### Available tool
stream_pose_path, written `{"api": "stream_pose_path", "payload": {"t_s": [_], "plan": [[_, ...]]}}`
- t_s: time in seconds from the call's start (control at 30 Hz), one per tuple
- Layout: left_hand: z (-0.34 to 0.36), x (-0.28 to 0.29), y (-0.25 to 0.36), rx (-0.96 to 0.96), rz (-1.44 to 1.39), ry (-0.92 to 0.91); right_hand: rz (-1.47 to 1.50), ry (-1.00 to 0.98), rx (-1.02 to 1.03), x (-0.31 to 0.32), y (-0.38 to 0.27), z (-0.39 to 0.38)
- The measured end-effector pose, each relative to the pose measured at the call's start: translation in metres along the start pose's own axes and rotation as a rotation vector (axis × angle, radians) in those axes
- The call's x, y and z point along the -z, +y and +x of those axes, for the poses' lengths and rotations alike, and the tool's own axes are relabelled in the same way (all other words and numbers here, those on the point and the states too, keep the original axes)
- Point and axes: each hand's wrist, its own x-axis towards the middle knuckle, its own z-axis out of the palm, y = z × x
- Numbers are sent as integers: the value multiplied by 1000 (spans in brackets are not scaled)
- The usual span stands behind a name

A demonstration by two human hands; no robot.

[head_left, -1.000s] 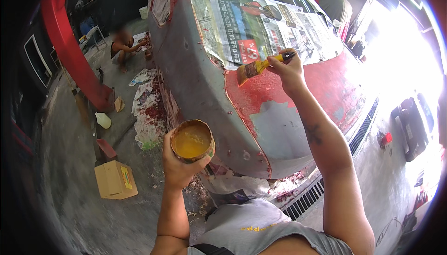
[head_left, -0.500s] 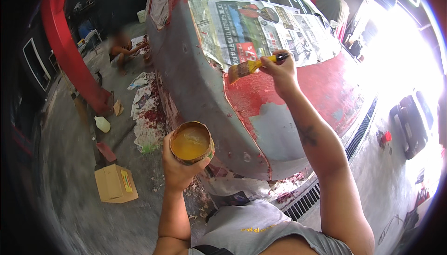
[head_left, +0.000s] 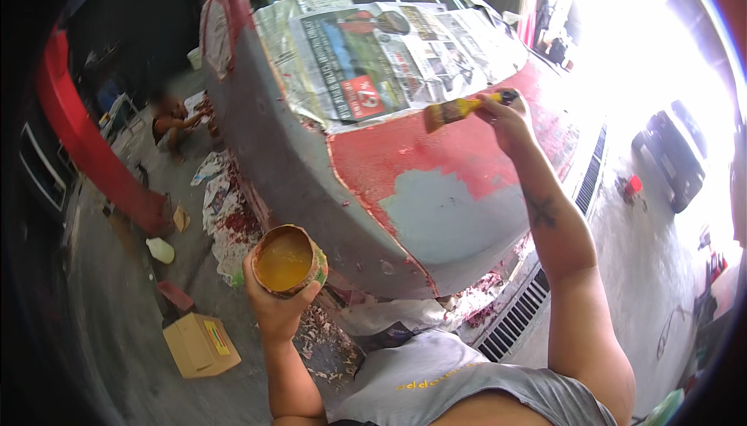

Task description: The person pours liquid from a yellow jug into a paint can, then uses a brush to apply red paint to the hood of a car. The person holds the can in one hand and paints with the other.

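My right hand is closed round the yellow handle of a paintbrush. Its bristles are at the upper part of a car panel with patchy red paint and a bare grey area; whether they touch it I cannot tell. My left hand grips a round tub from below, tilted so its inside shows. In the tub lies a yellow-amber liquid. Sheets of newspaper cover the car's window glass just beyond the brush. The grey car side curves away to the left.
Another person crouches by the car's far left side. A red post, a white jug and a cardboard box stand at left. Paint-stained sheets lie along the car. At right are a floor grate and a dark bumper-like part.
The brush has moved right along the panel's upper edge, away from the left corner. My left hand with the tub sits slightly lower and further left in view; the view itself has shifted.
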Motion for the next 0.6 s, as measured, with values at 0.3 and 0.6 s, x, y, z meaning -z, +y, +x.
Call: {"api": "stream_pose_path", "payload": {"t_s": [0.3, 0.6], "plan": [[2, -12, 14, -3, 25, -30, -360, 119, -66, 61, -11, -14], [8, -35, 21, 2, 28, -74, -201, -132, -86, 34, -1, -52]]}}
